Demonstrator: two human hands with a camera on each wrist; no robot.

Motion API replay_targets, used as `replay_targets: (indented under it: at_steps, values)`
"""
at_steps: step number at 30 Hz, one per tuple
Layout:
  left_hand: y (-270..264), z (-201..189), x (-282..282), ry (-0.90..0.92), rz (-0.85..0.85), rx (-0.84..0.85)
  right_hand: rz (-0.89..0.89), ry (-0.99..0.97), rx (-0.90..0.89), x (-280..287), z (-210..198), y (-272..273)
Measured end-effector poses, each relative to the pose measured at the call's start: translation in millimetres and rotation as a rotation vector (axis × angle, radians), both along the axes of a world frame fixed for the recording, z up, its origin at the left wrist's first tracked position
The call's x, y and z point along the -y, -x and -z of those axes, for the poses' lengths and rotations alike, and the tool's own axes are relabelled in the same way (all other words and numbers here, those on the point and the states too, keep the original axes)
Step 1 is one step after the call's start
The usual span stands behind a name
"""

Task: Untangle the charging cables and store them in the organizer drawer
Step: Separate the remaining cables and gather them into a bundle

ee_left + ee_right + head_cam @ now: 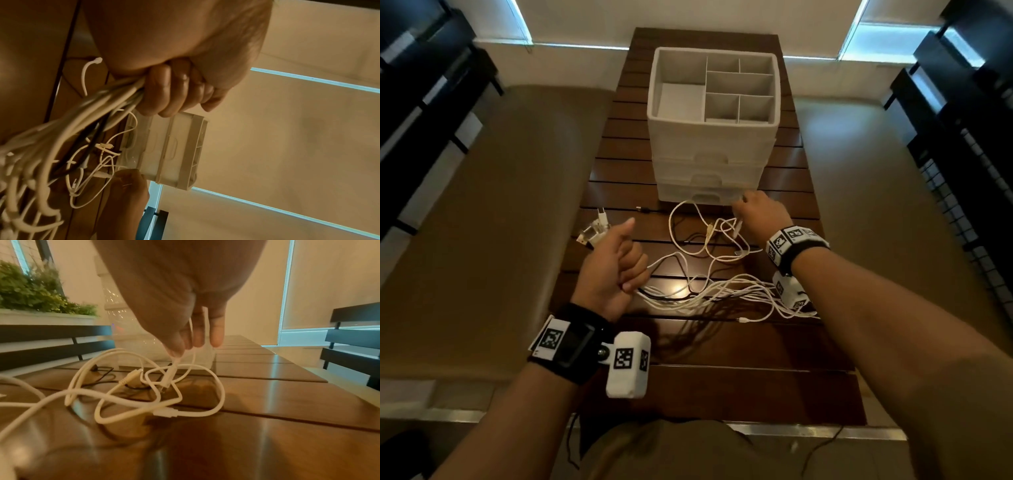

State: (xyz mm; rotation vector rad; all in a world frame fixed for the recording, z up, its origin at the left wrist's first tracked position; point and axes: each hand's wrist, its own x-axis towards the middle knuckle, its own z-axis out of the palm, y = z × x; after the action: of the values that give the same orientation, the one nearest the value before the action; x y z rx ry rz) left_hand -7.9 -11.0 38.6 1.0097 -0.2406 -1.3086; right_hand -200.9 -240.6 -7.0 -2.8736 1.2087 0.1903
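A: Okay, quick pass. Left hand (613, 270)?
B: Fisted round a bundle of white cables (709, 298), thumb up, held above the wooden table (722, 394), well in front of the organizer (714, 120). The left wrist view shows the strands (115, 95) fanning out from the curled fingers (164, 91).

A: Right hand (763, 212)?
B: Just in front of the organizer's bottom drawer (700, 195), pinching one white cable (192, 331) between the fingertips (216, 337); its plug end (168, 378) hangs down into the loose loops (709, 233) on the table.

A: Drawers?
B: Three stacked, all closed as far as I can tell. The top tray (681, 99) is divided into compartments.

A: Anything else near the organizer?
B: A thin black cable (650, 209) at its front-left corner, and white chargers (595, 229) further to the left, behind the left hand. Also a black cable mixed into the tangle; I can't trace where it runs.

A: Surroundings?
B: Benches (482, 222) on either side of the table.
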Motion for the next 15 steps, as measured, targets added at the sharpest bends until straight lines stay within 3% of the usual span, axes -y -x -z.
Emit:
replay_targets:
  at_steps: [10,13,15]
  values:
    - [5,-7,12,-0.005,0.026,0.019,0.038,0.036,-0.088,-1,22,10]
    - [4,-3,15,-0.011,0.019,0.005,0.130,0.109,-0.007,-3,10,12]
    - [8,-5,20,-0.026,-0.005,-0.003,0.221,0.151,0.161,-8,-3,16]
